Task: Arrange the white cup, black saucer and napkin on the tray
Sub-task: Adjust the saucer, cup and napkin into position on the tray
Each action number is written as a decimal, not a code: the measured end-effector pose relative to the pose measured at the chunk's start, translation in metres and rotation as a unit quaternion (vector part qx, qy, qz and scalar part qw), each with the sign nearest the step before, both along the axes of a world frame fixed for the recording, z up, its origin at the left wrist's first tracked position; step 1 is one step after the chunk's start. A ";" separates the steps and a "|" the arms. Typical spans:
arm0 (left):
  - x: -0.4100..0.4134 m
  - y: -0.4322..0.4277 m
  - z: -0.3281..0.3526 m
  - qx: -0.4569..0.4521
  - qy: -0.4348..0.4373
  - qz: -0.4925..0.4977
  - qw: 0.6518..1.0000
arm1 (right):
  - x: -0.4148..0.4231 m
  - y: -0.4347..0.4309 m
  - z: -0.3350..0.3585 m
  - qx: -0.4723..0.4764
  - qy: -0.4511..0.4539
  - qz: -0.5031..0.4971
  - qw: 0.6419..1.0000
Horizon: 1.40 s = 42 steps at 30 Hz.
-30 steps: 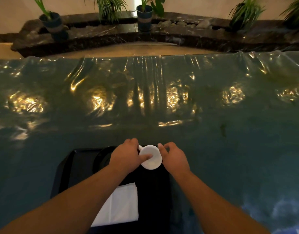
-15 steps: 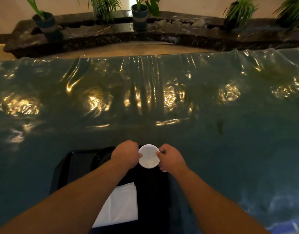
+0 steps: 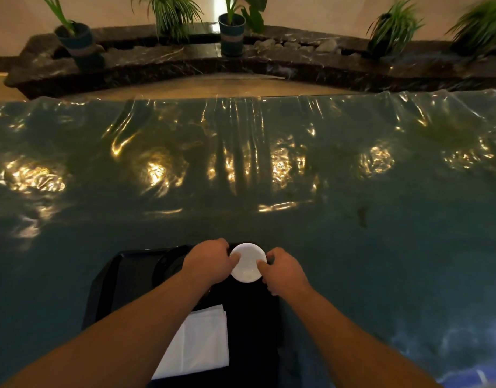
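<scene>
Dim warm light, golden glare on the wrinkled table cover (image 3: pixel 241 169), wide-angle bending at edges, blurred corners

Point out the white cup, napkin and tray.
white cup (image 3: pixel 247 263), head view, inside of the bowl.
napkin (image 3: pixel 200 343), head view, middle of the folded cloth.
tray (image 3: pixel 121 278), head view, bare left part.

Glossy teal table cover (image 3: pixel 269 219), dark marble ledge (image 3: pixel 269 63), potted plants (image 3: pixel 231 32) behind

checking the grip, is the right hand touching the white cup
Touching. The head view shows the right hand with a fingertip lying over the rim of the white cup, no gap between them.
</scene>
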<state>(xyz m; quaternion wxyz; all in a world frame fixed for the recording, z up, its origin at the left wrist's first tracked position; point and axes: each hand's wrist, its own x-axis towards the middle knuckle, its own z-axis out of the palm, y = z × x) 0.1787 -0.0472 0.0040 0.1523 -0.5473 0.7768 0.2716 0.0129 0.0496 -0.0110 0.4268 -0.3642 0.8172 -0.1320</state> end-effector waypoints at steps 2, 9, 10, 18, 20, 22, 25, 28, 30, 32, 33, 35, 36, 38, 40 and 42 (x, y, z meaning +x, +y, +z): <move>-0.003 -0.005 0.002 0.014 0.008 -0.001 1.000 | 0.001 0.003 -0.003 0.007 -0.039 -0.031 0.999; 0.000 0.002 -0.003 0.047 0.000 0.024 0.999 | -0.004 -0.010 -0.001 0.003 -0.043 -0.019 0.999; 0.001 0.003 -0.004 0.049 -0.002 0.025 0.999 | -0.005 -0.013 0.001 0.006 -0.040 -0.012 0.999; -0.003 0.013 -0.012 0.066 -0.023 -0.015 0.997 | -0.004 -0.031 0.000 0.009 0.043 0.077 0.996; -0.004 0.013 -0.012 0.069 -0.033 -0.027 0.997 | -0.001 -0.031 -0.001 0.004 0.060 0.077 0.995; -0.002 0.011 -0.010 0.067 -0.042 -0.038 0.996 | 0.002 -0.029 -0.002 0.010 0.062 0.076 0.995; 0.002 0.005 -0.006 0.033 -0.025 -0.013 0.999 | 0.001 -0.018 -0.001 0.007 0.057 0.061 0.997; 0.002 -0.001 -0.005 0.025 0.009 0.023 0.999 | -0.001 -0.003 -0.001 -0.003 0.047 0.025 0.999; 0.000 -0.003 -0.004 0.044 0.020 0.018 0.999 | 0.000 0.002 -0.005 -0.009 0.022 0.016 1.000; 0.000 -0.004 -0.006 0.066 0.027 0.030 0.997 | 0.002 0.002 -0.009 -0.021 0.003 -0.001 1.000; 0.000 -0.004 -0.007 0.075 0.029 0.039 0.996 | 0.002 0.001 -0.011 -0.028 0.000 -0.009 1.000; 0.001 -0.004 -0.009 0.088 0.029 0.051 0.994 | 0.000 -0.006 -0.011 -0.036 0.002 -0.009 0.999; 0.002 -0.003 -0.009 0.091 0.029 0.053 0.994 | -0.001 -0.009 -0.010 -0.034 0.006 -0.001 0.999; 0.002 -0.001 -0.009 0.097 0.031 0.057 0.993 | -0.004 -0.017 -0.006 -0.027 0.010 0.023 0.999; 0.002 0.002 -0.009 0.107 0.037 0.072 0.991 | -0.006 -0.024 -0.003 -0.019 0.013 0.043 0.999; 0.002 0.006 -0.010 0.109 0.040 0.081 0.990 | -0.007 -0.028 -0.002 -0.014 0.027 0.063 0.998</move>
